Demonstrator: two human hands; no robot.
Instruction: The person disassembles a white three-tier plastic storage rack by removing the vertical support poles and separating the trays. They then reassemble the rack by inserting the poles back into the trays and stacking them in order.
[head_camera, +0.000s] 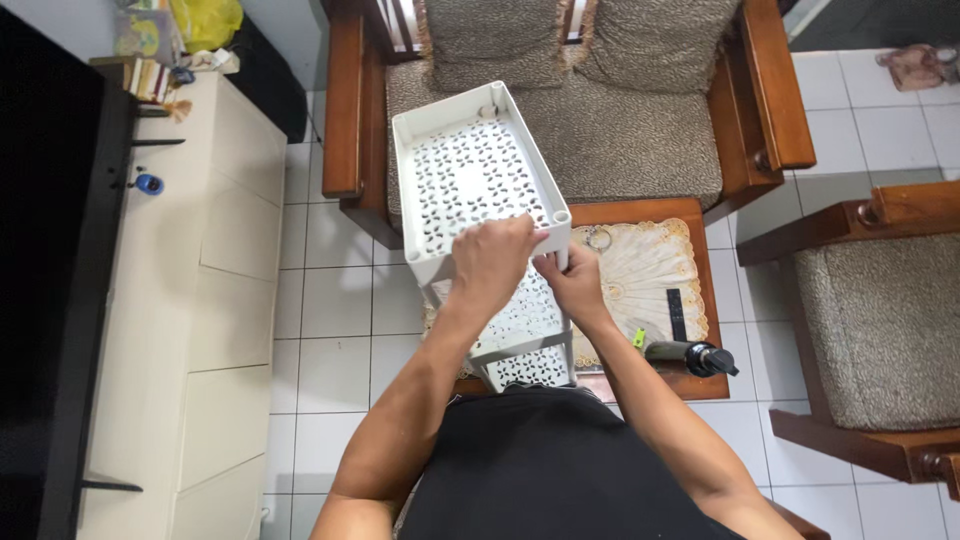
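Observation:
A white plastic shelf rack (470, 170) with perforated trays stands on a small wooden table (690, 215); two lower tiers show beneath the top tray. My left hand (490, 262) grips the near edge of the top tray. My right hand (575, 283) holds the rack's near right corner post just under that tray. Both hands are close together at the front of the rack.
A lace doily (645, 270), a key ring (598, 238), a dark strip (677, 313) and a dark spray bottle (690, 356) lie on the table. A wooden sofa (620, 130) stands behind, an armchair (880, 320) right, a cream cabinet (190, 300) left.

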